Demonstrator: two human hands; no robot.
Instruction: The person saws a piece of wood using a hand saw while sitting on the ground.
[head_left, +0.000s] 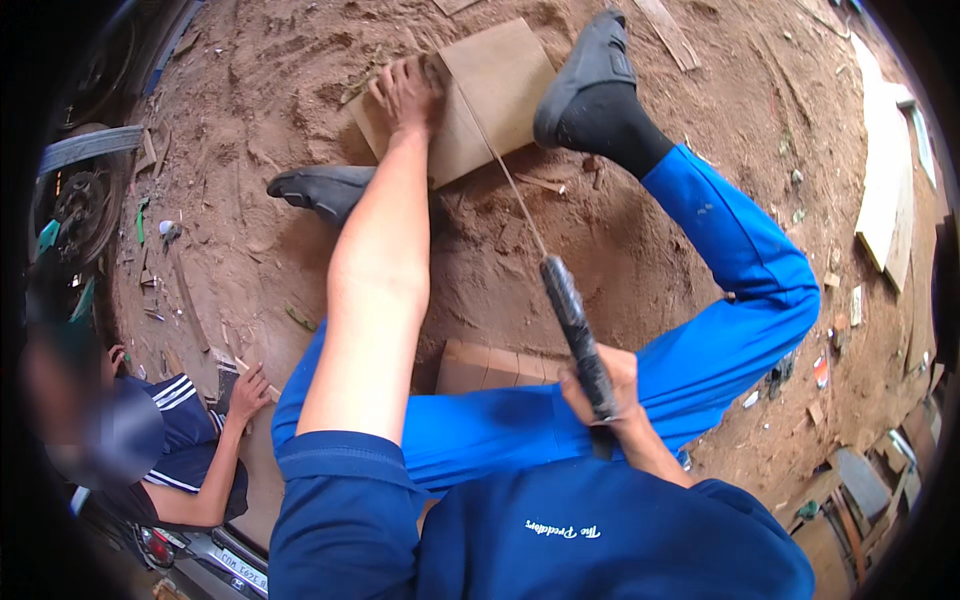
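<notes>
My left hand [408, 97] grips a flat wooden board [497, 95] near its far left edge, the fingertips hidden over that edge. A thin saw blade [500, 165], seen nearly edge-on, crosses the board from its far edge, just right of that hand, and runs back toward me. Its long, dark, wrapped handle [577, 330] is in my right hand [607, 388], fingers closed around it beside my thigh. The board lies between my dark shoes [590, 80]. Whether the teeth have cut into the wood cannot be made out.
Under my bent leg shows a wooden block or plank stack [490, 366]. At the left sits another person [200, 480], one hand on a strip of wood. Long pale planks [885, 180] lie at the right, scraps [870, 490] lower right. A vehicle's rear [215, 560] is lower left.
</notes>
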